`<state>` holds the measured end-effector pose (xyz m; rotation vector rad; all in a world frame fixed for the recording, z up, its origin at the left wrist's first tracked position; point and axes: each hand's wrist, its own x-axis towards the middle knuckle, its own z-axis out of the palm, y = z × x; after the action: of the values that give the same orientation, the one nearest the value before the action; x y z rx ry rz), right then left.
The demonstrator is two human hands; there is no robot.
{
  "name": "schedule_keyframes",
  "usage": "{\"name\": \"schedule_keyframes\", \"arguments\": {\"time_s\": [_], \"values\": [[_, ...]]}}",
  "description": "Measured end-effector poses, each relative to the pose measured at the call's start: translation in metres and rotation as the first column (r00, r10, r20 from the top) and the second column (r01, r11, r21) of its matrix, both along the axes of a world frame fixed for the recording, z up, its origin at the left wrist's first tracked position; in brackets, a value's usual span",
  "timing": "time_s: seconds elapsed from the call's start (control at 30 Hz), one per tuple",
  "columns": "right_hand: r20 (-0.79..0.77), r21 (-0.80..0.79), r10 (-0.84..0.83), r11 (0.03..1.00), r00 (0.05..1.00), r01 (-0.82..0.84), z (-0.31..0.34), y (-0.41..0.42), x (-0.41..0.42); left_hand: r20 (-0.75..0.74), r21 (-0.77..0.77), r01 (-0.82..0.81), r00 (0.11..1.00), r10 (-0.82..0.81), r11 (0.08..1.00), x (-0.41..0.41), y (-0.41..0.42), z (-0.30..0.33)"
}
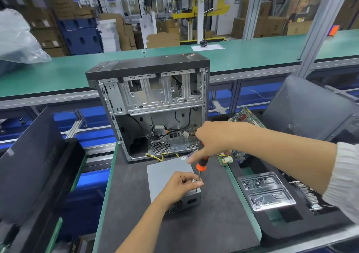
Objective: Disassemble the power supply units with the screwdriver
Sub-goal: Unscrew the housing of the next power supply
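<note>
I see the grey power supply unit (pixel 171 177) lying flat on the dark surface (pixel 136 214), just in front of the opened computer case (pixel 153 107) that stands upright behind it. Yellow and black wires (pixel 155 156) trail along the foot of the case toward the unit. The unit's vented end with its socket faces toward me.

My left hand (pixel 179 186) rests on top of the unit near its front right corner, its grip clenched around the thin metal shaft of the screwdriver (pixel 200 161), thumb and fingers pinching it just above the tip. The tip sits at the unit's top edge by that corner; I cannot make out the screw itself.

My right hand (pixel 211 138) is above, its grip grasping the orange and black handle from the top, with the forefinger stretched out leftward. The screwdriver stands nearly upright, leaning slightly right at the handle end.

To the right of the unit, a clear plastic tray (pixel 266 190) lies on the surface's green edge and a black panel beside it. A green circuit board (pixel 244 116) lies further back on the right, near the case, and a small board with a white connector (pixel 226 159) rests just beside my right hand.
</note>
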<state>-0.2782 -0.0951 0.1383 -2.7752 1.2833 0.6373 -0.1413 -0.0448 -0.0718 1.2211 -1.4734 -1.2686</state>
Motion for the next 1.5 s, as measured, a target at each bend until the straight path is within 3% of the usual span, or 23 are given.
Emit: {"name": "schedule_keyframes", "arguments": {"time_s": [0.13, 0.3, 0.4, 0.5, 0.7, 0.9, 1.1, 1.23, 1.33, 1.5], "values": [[-0.034, -0.063, 0.112, 0.992, 0.993, -0.114, -0.003, 0.001, 0.002, -0.005, 0.015, -0.002, 1.000, 0.002, 1.000, -0.001, 0.000, 0.000], [0.027, 0.183, 0.151, 0.971, 0.988, -0.153, 0.006, -0.005, -0.001, -0.005, 0.001, -0.015, 1.000, 0.015, 1.000, -0.001, 0.000, 0.000], [0.047, 0.028, 0.053, 0.998, 0.997, -0.054, 0.003, -0.003, 0.001, 0.001, 0.010, -0.022, 1.000, 0.022, 1.000, -0.001, 0.001, 0.002], [0.024, -0.118, 0.058, 0.992, 0.998, -0.055, -0.002, -0.001, 0.004, 0.013, 0.014, -0.023, 1.000, 0.023, 1.000, -0.002, 0.002, 0.004], [0.001, 0.160, 0.188, 0.970, 0.982, -0.186, 0.009, -0.004, 0.003, 0.004, 0.017, -0.018, 1.000, 0.018, 1.000, -0.002, 0.001, 0.004], [0.019, -0.094, 0.047, 0.995, 0.999, -0.045, -0.001, 0.000, 0.010, -0.027, 0.011, -0.023, 0.999, 0.024, 1.000, -0.001, 0.002, 0.004], [-0.003, 0.215, 0.165, 0.963, 0.986, -0.161, 0.010, -0.006, 0.010, -0.019, 0.012, -0.019, 1.000, 0.019, 1.000, 0.000, 0.001, 0.002], [0.044, 0.040, 0.047, 0.998, 0.998, -0.049, 0.005, -0.001, 0.011, -0.036, 0.010, -0.007, 0.999, 0.007, 1.000, 0.001, 0.002, 0.002], [-0.024, -0.099, 0.102, 0.990, 0.995, -0.104, -0.001, 0.000, 0.016, -0.035, 0.012, -0.014, 0.999, 0.014, 1.000, 0.001, 0.001, 0.001], [-0.057, 0.238, 0.097, 0.968, 0.994, -0.081, 0.009, -0.005, 0.014, -0.035, 0.005, -0.032, 0.999, 0.032, 0.999, 0.001, -0.001, -0.001]]}}
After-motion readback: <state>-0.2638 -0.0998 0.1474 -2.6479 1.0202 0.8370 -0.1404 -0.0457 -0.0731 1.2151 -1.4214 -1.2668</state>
